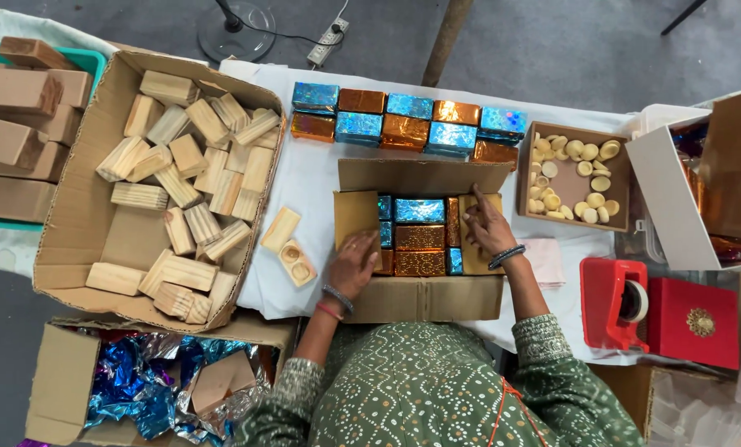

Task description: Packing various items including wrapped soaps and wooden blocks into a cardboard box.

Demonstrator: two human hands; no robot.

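My left hand (356, 263) and right hand (486, 229) lie open-fingered on the carton's (424, 298) side flaps, pressing them down beside the foil-wrapped blocks (420, 236).

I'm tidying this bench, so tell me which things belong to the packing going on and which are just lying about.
In use:
small open carton, which both hands touch
left hand on its left flap
right hand on its right flap
foil-wrapped blocks inside
wrapped blocks behind the carton

Lying about:
big box of wooden blocks
tray of pale discs
red tape dispenser
red box
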